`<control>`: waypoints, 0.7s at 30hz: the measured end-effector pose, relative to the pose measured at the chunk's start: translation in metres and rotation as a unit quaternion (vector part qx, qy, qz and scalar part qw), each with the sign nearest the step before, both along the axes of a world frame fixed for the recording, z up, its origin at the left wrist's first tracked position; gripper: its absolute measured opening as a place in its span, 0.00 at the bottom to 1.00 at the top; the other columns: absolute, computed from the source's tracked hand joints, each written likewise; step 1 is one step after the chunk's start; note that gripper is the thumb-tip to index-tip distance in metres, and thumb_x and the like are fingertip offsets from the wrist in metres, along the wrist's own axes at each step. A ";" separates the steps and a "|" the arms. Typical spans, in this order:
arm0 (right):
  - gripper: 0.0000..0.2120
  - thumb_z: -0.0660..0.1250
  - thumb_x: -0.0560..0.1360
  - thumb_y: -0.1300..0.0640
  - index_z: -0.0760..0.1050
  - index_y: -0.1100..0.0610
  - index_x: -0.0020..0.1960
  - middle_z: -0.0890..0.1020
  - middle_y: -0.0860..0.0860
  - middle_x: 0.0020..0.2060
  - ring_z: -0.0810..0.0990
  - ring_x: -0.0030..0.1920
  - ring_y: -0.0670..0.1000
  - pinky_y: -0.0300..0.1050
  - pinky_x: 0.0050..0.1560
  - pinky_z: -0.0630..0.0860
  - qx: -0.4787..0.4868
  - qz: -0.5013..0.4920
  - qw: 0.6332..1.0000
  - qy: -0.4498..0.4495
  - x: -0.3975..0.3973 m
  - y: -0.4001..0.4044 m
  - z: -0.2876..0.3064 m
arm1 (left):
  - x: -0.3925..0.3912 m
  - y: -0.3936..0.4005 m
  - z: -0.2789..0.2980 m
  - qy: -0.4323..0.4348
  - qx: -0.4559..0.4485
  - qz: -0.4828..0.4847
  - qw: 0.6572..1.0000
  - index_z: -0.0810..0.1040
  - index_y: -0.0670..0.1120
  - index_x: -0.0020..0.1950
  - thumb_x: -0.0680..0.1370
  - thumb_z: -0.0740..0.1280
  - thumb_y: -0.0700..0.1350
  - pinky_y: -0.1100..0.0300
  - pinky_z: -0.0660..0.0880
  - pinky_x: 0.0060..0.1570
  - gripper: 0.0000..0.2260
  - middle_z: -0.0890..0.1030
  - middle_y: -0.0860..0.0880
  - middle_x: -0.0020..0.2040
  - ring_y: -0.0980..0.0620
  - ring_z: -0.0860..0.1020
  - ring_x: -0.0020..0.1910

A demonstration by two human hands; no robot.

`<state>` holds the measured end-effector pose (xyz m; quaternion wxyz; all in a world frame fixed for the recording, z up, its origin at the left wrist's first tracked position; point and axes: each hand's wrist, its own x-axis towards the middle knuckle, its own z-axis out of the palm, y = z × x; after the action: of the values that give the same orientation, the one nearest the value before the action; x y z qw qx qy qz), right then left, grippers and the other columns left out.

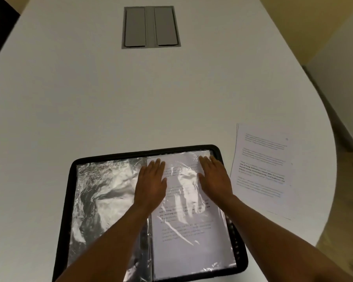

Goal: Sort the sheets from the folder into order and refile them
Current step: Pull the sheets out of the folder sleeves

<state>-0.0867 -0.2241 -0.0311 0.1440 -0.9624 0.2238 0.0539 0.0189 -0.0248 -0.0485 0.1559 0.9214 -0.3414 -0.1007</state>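
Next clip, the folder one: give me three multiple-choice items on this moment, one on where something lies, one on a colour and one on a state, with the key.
1. Where do the loose printed sheets lie?
A. On the table to the right of the folder
B. Inside the left sleeve
C. On the grey hatch

2. What colour is the rim of the open folder?
A. Red
B. Black
C. Yellow

3. How are the two hands placed?
A. Both lifted off the table
B. One holding a pen
C. Both flat on the right-hand plastic sleeve

Key: 1 A, the sheets sit on the white table beyond the folder's right edge. 2 B, the border is black. 3 C, the left hand and right hand rest with straight fingers on the sleeve over a printed page.
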 end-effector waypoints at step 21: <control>0.12 0.62 0.74 0.49 0.78 0.55 0.40 0.78 0.49 0.32 0.76 0.35 0.49 0.51 0.63 0.72 -0.059 0.331 0.937 -0.094 0.039 0.001 0.039 | 0.032 -0.024 0.014 -0.022 -0.093 -0.073 0.993 0.81 0.47 0.47 0.70 0.66 0.41 0.51 0.72 0.55 0.08 0.78 0.51 0.41 0.50 0.73 0.45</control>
<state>-0.0480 -0.2230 0.0081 0.0818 -0.9895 -0.1193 -0.0054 0.0505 -0.0492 -0.0346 0.2258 0.8776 -0.4188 -0.0589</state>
